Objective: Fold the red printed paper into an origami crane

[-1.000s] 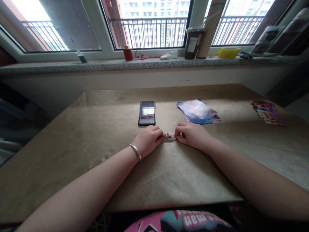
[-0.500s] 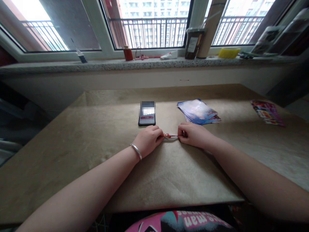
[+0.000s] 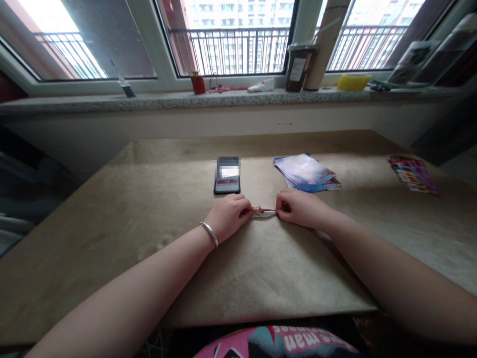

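Between my hands, low over the table, is a small piece of folded paper [image 3: 264,212], white with red-orange print. My left hand [image 3: 229,215], with a silver bangle at the wrist, pinches its left end. The right end is pinched in the closed fingers of my right hand [image 3: 296,208]. Fingertips cover both ends of the paper. Just beyond my left hand lies a phone [image 3: 227,186] in a dark case, its upper part blurred out. Past my right hand is a loose stack of blue and pink printed sheets [image 3: 306,171].
Colourful printed cards [image 3: 412,174] lie fanned on the right of the tan-covered table [image 3: 149,199]. Along the stone windowsill [image 3: 156,102] stand a red bottle [image 3: 198,83], a dark lidded container [image 3: 297,69] and a yellow block [image 3: 353,82]. The table's front edge is close to my body.
My right hand has shifted very slightly to the right, and a little more of the paper shows between my hands. Everything else looks the same.
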`<state>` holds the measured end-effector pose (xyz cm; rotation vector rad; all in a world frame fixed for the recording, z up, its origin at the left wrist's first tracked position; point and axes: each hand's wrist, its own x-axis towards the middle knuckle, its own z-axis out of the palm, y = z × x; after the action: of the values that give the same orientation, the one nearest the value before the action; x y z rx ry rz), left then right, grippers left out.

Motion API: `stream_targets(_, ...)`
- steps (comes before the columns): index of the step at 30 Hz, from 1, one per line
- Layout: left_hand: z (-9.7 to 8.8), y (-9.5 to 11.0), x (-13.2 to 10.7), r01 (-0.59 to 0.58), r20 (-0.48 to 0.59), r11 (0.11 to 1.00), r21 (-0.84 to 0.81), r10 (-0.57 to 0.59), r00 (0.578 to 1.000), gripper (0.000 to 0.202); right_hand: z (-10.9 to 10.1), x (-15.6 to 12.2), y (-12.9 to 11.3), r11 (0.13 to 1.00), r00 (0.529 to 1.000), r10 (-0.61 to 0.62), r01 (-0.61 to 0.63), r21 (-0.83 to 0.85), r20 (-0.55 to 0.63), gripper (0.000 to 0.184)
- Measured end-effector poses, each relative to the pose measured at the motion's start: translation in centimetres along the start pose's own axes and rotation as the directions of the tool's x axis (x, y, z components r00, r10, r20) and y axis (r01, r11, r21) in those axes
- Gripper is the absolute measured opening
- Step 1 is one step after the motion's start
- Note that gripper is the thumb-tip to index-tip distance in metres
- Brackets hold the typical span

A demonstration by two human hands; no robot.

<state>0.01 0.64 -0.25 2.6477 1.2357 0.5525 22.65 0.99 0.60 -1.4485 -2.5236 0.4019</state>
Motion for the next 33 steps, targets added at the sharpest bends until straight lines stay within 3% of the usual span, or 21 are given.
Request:
stream_targets(15,0.2,-0.1,0.0,0.024,-0.017,0.999,-0.043,-0.025,1.0,0.007,-0.4,-0.1,0.9,0.997,0.997,-0.018,0.013,0.07,0.077,0.006)
stream_targets(20,0.0,-0.2,0.0,-0.022,-0.013,0.998,-0.058,0.021,1.0,0.009,-0.7,-0.3,1.2,0.995,0.996,-0.027,0.018,0.1,0.085,0.007)
stream_targets(24,-0.1,-0.3,0.0,-0.04,-0.021,0.997,-0.058,0.039,0.999,0.011,-0.5,-0.3,0.7,0.993,1.0,-0.028,0.027,0.113,0.009,0.011)
stream_targets(30,-0.1,0.1,0.0,-0.019,-0.018,0.994,-0.109,0.018,1.0,0.012,0.4,-0.2,-0.6,0.959,0.993,-0.049,0.077,0.272,-0.11,0.012)
stream_targets(33,-0.1,0.2,-0.1,-0.001,0.013,0.979,-0.205,0.004,1.0,0.014,0.4,-0.4,-1.4,0.913,0.97,-0.157,0.214,0.347,-0.185,0.002)
